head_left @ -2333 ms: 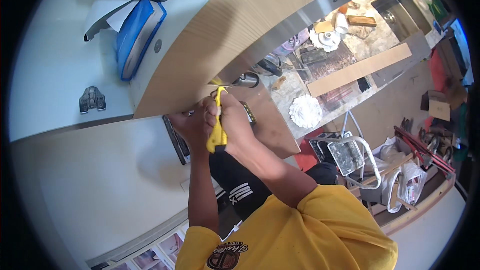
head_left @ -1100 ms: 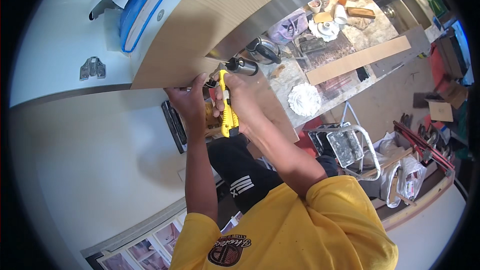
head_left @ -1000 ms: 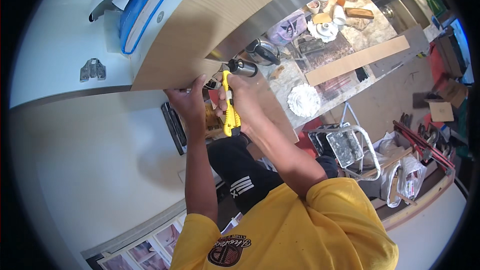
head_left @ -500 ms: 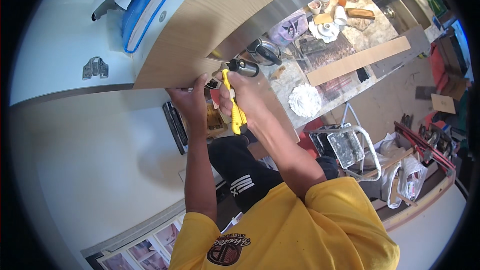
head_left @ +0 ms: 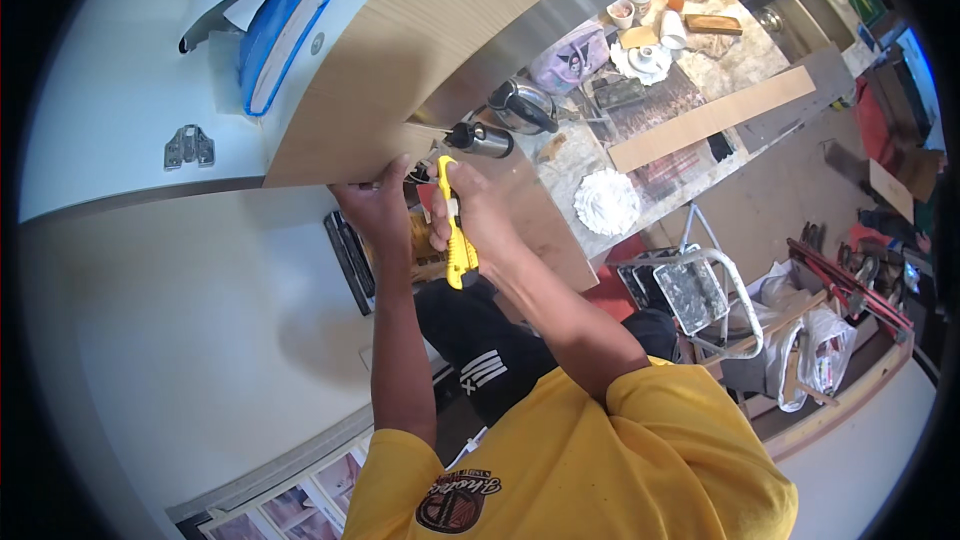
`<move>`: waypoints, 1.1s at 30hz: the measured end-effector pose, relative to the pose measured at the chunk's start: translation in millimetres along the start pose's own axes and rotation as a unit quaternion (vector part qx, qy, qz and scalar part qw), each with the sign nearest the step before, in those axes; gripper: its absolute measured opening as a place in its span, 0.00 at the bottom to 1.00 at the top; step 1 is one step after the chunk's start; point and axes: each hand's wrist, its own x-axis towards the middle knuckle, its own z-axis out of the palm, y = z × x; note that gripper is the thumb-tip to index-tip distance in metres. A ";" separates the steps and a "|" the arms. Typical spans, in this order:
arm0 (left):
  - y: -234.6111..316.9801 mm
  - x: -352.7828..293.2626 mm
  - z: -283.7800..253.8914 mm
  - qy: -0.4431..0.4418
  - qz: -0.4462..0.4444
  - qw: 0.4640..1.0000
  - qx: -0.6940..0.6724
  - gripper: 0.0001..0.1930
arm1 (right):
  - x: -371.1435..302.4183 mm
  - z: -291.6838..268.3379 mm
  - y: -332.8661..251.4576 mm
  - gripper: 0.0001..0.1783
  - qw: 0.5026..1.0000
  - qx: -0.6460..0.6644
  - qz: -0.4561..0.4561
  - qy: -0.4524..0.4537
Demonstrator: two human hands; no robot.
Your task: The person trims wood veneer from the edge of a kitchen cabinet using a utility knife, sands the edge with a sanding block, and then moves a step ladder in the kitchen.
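My right hand is closed around a yellow utility knife, its front end pointing up near the lower corner of a light wood-grain panel. Whether the blade touches the panel, I cannot tell. Just left of the knife, my left hand grips the panel's lower edge, with the thumb raised against its face and the other fingers partly hidden. Beyond my right hand lies a dark and silver cylinder, perhaps a power tool or flask.
A white cabinet surface with a metal hinge and a blue-edged package is at upper left. The cluttered counter on the right holds a kettle, a wood strip and a sink. A step stool stands below it.
My right hand has drawn the knife slightly down toward me, away from the panel's edge, and its rear end has swung left. My left hand stays on the panel.
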 end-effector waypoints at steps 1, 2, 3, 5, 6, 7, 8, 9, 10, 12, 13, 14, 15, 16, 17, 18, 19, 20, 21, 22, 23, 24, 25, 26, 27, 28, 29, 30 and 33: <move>-1.3 1.4 0.9 -0.006 -0.009 1.000 0.012 0.36 | 2.5 0.6 0.0 0.14 1.000 -0.016 -0.013 0.012; -2.5 3.4 0.6 -0.011 -0.017 1.000 0.023 0.36 | 5.5 2.2 0.0 0.14 0.999 -0.032 -0.028 0.021; -3.5 3.4 0.7 -0.011 -0.004 1.000 -0.001 0.36 | 5.8 1.3 -2.9 0.14 0.998 -0.039 -0.039 0.015; -5.4 0.9 1.9 -0.011 0.020 0.999 -0.050 0.36 | 9.2 1.5 -6.9 0.13 0.999 -0.023 -0.020 0.029; -6.0 0.0 1.4 -0.009 0.018 0.999 -0.042 0.36 | 9.8 1.6 -8.3 0.13 0.999 -0.015 -0.011 0.038; -6.2 -0.6 0.7 -0.008 0.016 0.999 -0.034 0.37 | 9.3 2.2 -8.8 0.13 0.999 -0.018 -0.012 0.031; -6.6 -0.4 1.4 -0.007 0.015 0.999 -0.027 0.37 | 9.3 3.1 -9.2 0.13 0.999 -0.015 -0.012 0.030; -7.7 -0.6 2.3 -0.007 0.013 0.999 -0.041 0.37 | 9.2 4.0 -9.0 0.13 0.999 -0.013 -0.013 0.029; -9.1 -1.0 3.2 -0.007 0.011 0.998 -0.055 0.37 | 8.7 4.5 -9.1 0.13 0.999 -0.010 -0.013 0.028; -6.0 0.9 2.4 -0.008 0.010 0.998 -0.058 0.37 | 7.0 8.4 -11.0 0.14 0.999 -0.007 -0.010 0.039; -3.0 0.8 2.4 -0.009 0.009 0.999 -0.048 0.37 | 6.7 9.6 -11.1 0.14 0.999 -0.006 -0.009 0.044; -0.5 0.0 2.7 -0.011 0.008 0.999 -0.039 0.37 | 6.5 10.0 -10.5 0.14 0.999 -0.011 -0.015 0.042; -0.3 -0.4 2.6 -0.010 0.007 0.999 -0.038 0.36 | 6.5 10.3 -9.7 0.14 0.999 -0.016 -0.022 0.040; -0.2 -0.7 2.5 -0.008 0.006 0.999 -0.037 0.36 | 6.2 10.6 -9.1 0.14 0.999 -0.021 -0.028 0.038; -0.7 -0.5 2.4 -0.006 0.005 0.999 -0.037 0.36 | 5.8 11.6 -9.4 0.14 0.999 -0.024 -0.025 0.040; -1.2 -0.2 2.2 -0.007 0.004 0.999 -0.039 0.36 | 4.7 13.3 -10.4 0.14 0.998 -0.027 -0.023 0.042; -2.0 0.0 2.0 -0.007 0.002 0.999 -0.041 0.36 | 3.7 14.5 -10.9 0.14 0.998 -0.031 -0.020 0.044; -2.6 0.0 1.7 -0.008 0.000 0.999 -0.043 0.36 | 2.2 15.0 -10.9 0.14 0.998 -0.029 -0.011 0.053; -4.2 0.2 1.3 -0.006 0.003 0.999 -0.041 0.36 | 0.6 15.4 -10.5 0.14 0.998 -0.027 -0.002 0.061; -6.6 0.7 0.8 -0.005 0.005 0.999 -0.039 0.36 | -0.1 15.7 -10.2 0.14 0.997 -0.025 0.007 0.069; -5.8 1.2 1.1 -0.004 0.008 0.999 -0.037 0.36 | 2.5 12.2 -8.3 0.14 0.998 -0.023 -0.005 0.064; -4.1 0.8 1.6 -0.001 0.010 1.000 -0.016 0.35 | 7.3 5.8 -4.7 0.14 0.998 -0.020 -0.017 0.058; -0.9 0.1 2.5 0.002 0.013 1.000 0.004 0.35 | 9.9 2.4 -2.9 0.14 0.998 -0.017 -0.029 0.053; 0.6 -0.5 2.9 0.006 0.015 1.000 0.025 0.35 | 9.4 4.1 -3.8 0.14 0.998 -0.016 -0.025 0.052; -1.0 -0.2 2.5 0.005 0.011 1.000 0.016 0.35 | 8.1 7.6 -6.0 0.14 0.998 -0.015 -0.022 0.050; -3.2 0.4 1.8 0.005 0.008 1.000 0.006 0.35 | 7.6 9.3 -7.0 0.14 0.998 -0.014 -0.019 0.049; -3.2 0.4 1.7 0.004 0.004 1.000 -0.004 0.35 | 8.3 7.8 -6.7 0.14 0.999 -0.011 -0.018 0.044; -1.9 -0.2 1.9 0.004 0.002 1.000 0.001 0.35 | 10.0 5.1 -6.3 0.14 0.999 -0.008 -0.016 0.039; 3.2 -1.1 2.8 0.003 0.000 1.000 0.005 0.35 | 14.1 -0.3 -6.1 0.14 0.999 0.030 0.003 0.020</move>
